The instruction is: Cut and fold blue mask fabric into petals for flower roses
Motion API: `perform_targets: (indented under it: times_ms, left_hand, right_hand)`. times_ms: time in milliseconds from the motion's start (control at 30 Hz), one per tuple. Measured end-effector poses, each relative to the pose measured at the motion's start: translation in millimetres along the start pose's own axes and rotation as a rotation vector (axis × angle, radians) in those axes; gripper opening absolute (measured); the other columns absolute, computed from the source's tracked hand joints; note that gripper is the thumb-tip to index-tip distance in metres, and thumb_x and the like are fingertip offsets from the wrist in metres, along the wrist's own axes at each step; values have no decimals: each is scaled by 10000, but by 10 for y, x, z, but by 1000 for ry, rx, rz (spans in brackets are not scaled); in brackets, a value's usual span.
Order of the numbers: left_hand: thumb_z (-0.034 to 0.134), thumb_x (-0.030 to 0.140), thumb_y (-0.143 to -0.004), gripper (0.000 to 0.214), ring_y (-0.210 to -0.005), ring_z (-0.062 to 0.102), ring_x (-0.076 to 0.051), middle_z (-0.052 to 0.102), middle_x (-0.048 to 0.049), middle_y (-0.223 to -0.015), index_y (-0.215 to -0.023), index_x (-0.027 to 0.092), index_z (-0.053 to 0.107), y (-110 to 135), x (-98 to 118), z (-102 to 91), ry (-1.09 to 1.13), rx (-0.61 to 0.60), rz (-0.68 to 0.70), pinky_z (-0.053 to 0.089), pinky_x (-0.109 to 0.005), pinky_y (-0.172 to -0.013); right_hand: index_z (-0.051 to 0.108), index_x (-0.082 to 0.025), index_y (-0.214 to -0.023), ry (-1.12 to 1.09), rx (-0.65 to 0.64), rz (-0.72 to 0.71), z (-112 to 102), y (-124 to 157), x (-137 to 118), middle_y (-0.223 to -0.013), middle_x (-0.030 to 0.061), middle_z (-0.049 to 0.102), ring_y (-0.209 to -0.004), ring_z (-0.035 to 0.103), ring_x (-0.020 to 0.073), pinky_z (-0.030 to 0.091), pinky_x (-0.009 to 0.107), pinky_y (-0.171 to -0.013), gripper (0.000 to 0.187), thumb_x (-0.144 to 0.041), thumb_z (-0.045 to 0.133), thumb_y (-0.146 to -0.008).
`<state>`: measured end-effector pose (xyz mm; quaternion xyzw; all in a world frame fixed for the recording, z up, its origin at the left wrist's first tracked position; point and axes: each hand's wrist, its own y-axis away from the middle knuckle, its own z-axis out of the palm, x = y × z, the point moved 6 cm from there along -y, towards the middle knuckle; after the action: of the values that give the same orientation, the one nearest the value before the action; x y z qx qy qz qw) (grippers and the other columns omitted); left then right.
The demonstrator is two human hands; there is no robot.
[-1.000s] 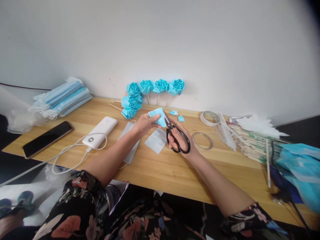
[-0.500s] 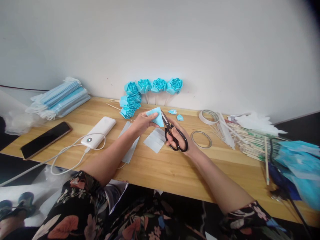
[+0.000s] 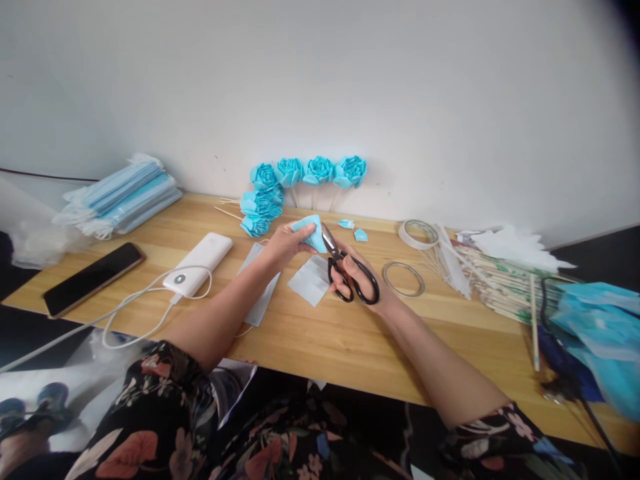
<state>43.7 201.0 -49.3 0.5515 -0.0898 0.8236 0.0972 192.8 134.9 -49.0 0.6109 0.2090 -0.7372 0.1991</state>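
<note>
My left hand point(image 3: 289, 243) pinches a folded piece of light blue mask fabric point(image 3: 315, 233), thumb on top. In my right hand point(image 3: 361, 270) is a pair of black-handled scissors point(image 3: 345, 263), fingers through the loops. The blades lie at the fabric's right edge; whether they grip it I cannot tell. Below on the table lie a whitish square of fabric point(image 3: 311, 280) and a pale flat mask point(image 3: 263, 305), partly behind my left forearm. Two small blue scraps point(image 3: 361, 235) sit just beyond the scissors.
Several blue fabric roses point(image 3: 319, 171) on sticks stand against the wall. At left are stacked masks point(image 3: 125, 197), a phone point(image 3: 93, 280) and a cabled power bank point(image 3: 198, 265). Tape rolls point(image 3: 418, 234), bundled sticks point(image 3: 500, 280) and blue fabric point(image 3: 600, 320) lie at right.
The scissors' handles have spread wider and shifted slightly right and down. My left hand keeps the blue fabric in nearly the same spot.
</note>
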Motion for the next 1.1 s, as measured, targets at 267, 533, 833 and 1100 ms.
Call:
perform_targets:
  times_ms: [267, 533, 833, 1100]
  left_hand:
    - [905, 494, -582, 503, -639, 659, -151, 721, -70, -739, -803, 79, 727, 29, -30, 43, -18, -30, -53, 575, -271, -582]
    - [905, 492, -581, 491, -640, 658, -150, 727, -74, -739, -795, 81, 743, 27, -45, 57, -38, -30, -59, 572, -264, -579]
    - [903, 480, -583, 493, -665, 673, -149, 738, -66, -754, -830, 82, 747, 27, -82, 84, -38, -36, -72, 591, -266, -603]
    - [904, 469, -583, 487, -693, 689, -160, 745, -66, -772, -845, 87, 755, 28, -64, 82, -26, -36, -58, 602, -276, -630]
  right_hand:
    - [341, -226, -1527, -5, 15, -18, -13, -8, 3, -644, -92, 496, -413, 401, 60, 559, 309, -661, 803, -672, 564, -897]
    - [350, -225, -1520, -30, 27, -23, -32, -4, -2, -645, -88, 501, -417, 401, 65, 562, 318, -667, 781, -654, 565, -905]
    - [406, -216, -1471, -56, 104, -56, -39, -5, 7, -623, -91, 519, -399, 399, 59, 558, 288, -611, 769, -663, 600, -875]
    - [447, -215, -1431, -55, 166, -105, -7, 7, -23, -597, -99, 516, -379, 396, 53, 554, 266, -553, 730, -643, 627, -868]
